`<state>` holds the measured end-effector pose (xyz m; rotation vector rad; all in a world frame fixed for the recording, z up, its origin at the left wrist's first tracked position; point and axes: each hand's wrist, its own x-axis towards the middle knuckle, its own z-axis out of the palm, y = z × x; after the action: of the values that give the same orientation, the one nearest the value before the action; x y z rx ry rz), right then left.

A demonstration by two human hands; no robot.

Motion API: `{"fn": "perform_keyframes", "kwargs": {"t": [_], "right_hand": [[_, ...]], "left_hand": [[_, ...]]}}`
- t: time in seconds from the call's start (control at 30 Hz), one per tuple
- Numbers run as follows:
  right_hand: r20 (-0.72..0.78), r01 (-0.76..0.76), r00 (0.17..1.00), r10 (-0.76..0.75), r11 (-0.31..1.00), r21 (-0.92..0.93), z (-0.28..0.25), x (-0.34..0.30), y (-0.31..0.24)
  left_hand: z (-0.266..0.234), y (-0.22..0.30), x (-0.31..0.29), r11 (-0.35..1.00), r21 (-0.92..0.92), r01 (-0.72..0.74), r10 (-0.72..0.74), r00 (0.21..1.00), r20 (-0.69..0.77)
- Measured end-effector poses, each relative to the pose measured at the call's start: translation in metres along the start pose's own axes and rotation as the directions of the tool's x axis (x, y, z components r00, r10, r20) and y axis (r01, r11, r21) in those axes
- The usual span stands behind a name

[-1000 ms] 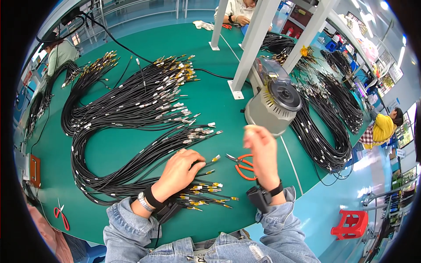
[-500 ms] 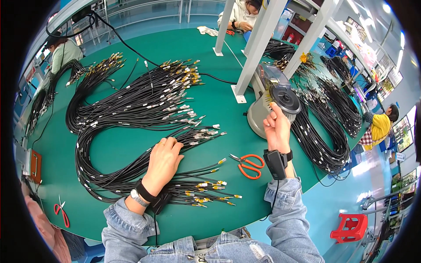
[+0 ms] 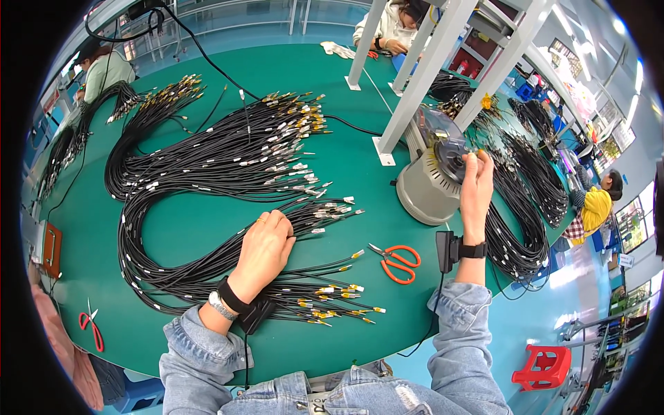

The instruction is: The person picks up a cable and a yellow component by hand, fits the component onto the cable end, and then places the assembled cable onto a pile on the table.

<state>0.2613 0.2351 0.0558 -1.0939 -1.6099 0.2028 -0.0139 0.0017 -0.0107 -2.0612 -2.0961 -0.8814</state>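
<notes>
My left hand (image 3: 266,245) lies over a thick bundle of black cables (image 3: 194,273), its fingers curled down around some of them. These cables bend in a U and have white and yellow sleeves at their ends. My right hand (image 3: 476,183) is raised at the right side of a grey rounded machine (image 3: 425,190) with a black round disc (image 3: 451,160) and a clear cover. Its fingers are bent together at the disc's edge; whatever they pinch is too small to make out. Orange-handled cutters (image 3: 395,263) rest on the green table between my hands.
Grey metal posts (image 3: 415,104) stand behind the machine. More cable bundles (image 3: 515,238) hang over the table's right edge. Red-handled scissors (image 3: 91,325) lie at the left. Co-workers sit at the far side, the far left and the right. A red stool (image 3: 543,366) stands on the floor.
My right hand has moved right, from the front of the disc to its right edge. My left hand stays on the cables. The whole view has shifted slightly.
</notes>
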Motion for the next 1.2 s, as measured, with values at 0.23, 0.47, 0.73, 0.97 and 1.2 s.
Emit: {"fn": "perform_keyframes", "kwargs": {"t": [0.23, 0.47, 0.73, 0.97, 1.2], "right_hand": [[0.096, 0.085, 0.993, -0.075, 0.991, -0.103, -0.007, -0.006, -0.008], [0.693, -0.638, 0.715, 0.093, 0.492, 0.592, 0.001, -0.101, -0.099], [0.941, -0.879, 0.328, 0.086, 0.393, 0.270, 0.009, -0.168, -0.127], [0.928, -0.883, 0.335, 0.166, 0.398, 0.248, 0.012, -0.169, -0.124], [0.913, -0.860, 0.363, 0.188, 0.443, 0.251, 0.013, -0.170, -0.121]], "left_hand": [[-0.005, 0.014, 0.005, 0.920, -0.349, 0.177, -0.152, 0.983, 0.099], [-0.015, 0.025, -0.001, 0.890, -0.454, 0.039, -0.063, 0.997, -0.037], [-0.015, 0.040, -0.015, 0.938, -0.341, -0.053, -0.017, 0.980, -0.197], [-0.007, 0.042, -0.018, 0.955, -0.274, -0.118, 0.041, 0.962, -0.271], [-0.006, 0.042, -0.019, 0.965, -0.188, -0.185, 0.123, 0.947, -0.298]]}}
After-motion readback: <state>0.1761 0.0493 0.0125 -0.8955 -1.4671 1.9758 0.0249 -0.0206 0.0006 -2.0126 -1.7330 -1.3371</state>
